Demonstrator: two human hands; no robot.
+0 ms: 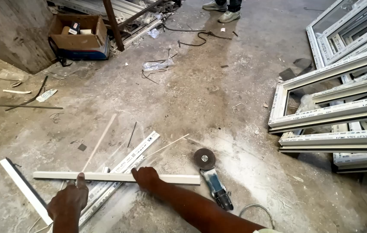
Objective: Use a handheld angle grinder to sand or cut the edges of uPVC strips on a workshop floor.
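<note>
A long white plastic strip [174,179] lies flat on the concrete floor, running left to right. My right hand [146,177] presses down on its middle, fingers curled over it. My left hand [68,201] rests at the strip's left part, thumb touching its near edge. Under and beside the strip lie more white profile pieces [125,164], angled toward the upper right. An angle grinder [211,177] with a round disc lies on the floor just right of the strip's end.
White window frames [334,86] are stacked at the right. A cardboard box [80,32] sits at the back left by a concrete pillar [15,30]. Cables [196,36] and scraps litter the floor. Another person's feet [222,11] stand at the top.
</note>
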